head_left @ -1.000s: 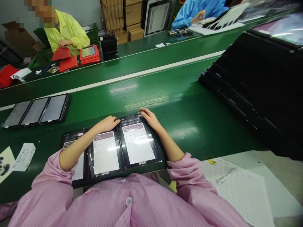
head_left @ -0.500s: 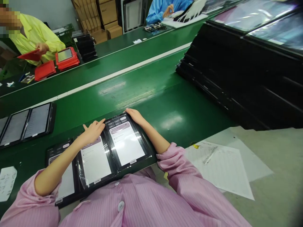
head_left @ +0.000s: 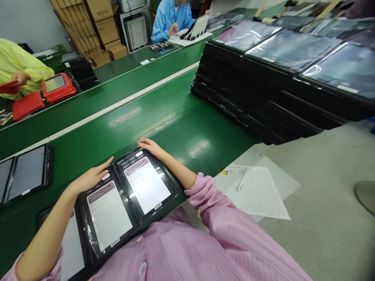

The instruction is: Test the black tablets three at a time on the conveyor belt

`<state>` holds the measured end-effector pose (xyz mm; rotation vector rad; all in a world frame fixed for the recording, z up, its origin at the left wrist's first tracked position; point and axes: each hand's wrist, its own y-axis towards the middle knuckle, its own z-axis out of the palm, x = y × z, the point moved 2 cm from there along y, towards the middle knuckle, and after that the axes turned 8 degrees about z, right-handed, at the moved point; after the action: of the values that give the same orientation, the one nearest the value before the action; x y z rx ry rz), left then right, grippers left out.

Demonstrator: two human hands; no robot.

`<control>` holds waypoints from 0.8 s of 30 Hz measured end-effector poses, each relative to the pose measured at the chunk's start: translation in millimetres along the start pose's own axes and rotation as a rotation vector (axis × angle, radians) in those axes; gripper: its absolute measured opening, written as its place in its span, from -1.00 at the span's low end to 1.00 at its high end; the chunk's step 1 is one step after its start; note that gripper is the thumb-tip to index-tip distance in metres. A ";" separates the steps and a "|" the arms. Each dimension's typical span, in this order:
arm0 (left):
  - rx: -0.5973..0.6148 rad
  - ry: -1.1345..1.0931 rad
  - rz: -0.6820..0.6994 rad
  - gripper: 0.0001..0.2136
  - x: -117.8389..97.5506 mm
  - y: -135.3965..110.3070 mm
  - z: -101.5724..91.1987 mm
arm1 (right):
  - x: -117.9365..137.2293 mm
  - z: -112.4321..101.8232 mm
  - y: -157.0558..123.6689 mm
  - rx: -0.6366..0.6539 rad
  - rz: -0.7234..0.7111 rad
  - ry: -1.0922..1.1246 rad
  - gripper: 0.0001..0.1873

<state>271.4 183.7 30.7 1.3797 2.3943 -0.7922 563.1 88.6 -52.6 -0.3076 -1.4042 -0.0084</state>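
Comparing this moment with the view one second ago, we find a white tile (head_left: 139,154) at the top of the right tablet (head_left: 149,189), where every tile was dark; we judge that its setting is now switched on; our left hand (head_left: 88,179) has shifted away from that screen to the upper part of the middle tablet (head_left: 109,218); its thumb and extended finger are spread, pinching nothing, though we cannot tell whether they touch the glass; our right hand (head_left: 151,148) curls at the right tablet's top edge, and we cannot tell whether it grips the case; the left tablet (head_left: 73,251) lies partly under our forearm; all three stand side by side on the green bench (head_left: 187,134), well apart from the tablet stack (head_left: 249,93).
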 end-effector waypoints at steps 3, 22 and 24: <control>0.019 -0.022 0.031 -0.29 -0.6 -0.5 -0.7 | -4.0 0.4 1.2 -0.047 -0.028 -0.072 -0.42; -0.329 -0.052 -0.356 -0.40 73.9 -159.8 5.6 | -6.0 -16.4 -5.1 -0.099 -0.071 -0.284 -0.40; -0.438 -0.070 -0.353 -0.40 65.8 -174.4 13.7 | 4.0 -15.5 -23.4 -0.156 -0.138 -0.447 -0.38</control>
<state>87.5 153.3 44.5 0.7638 2.5828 -0.3434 574.4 63.4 -46.0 -0.3558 -1.8717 -0.1722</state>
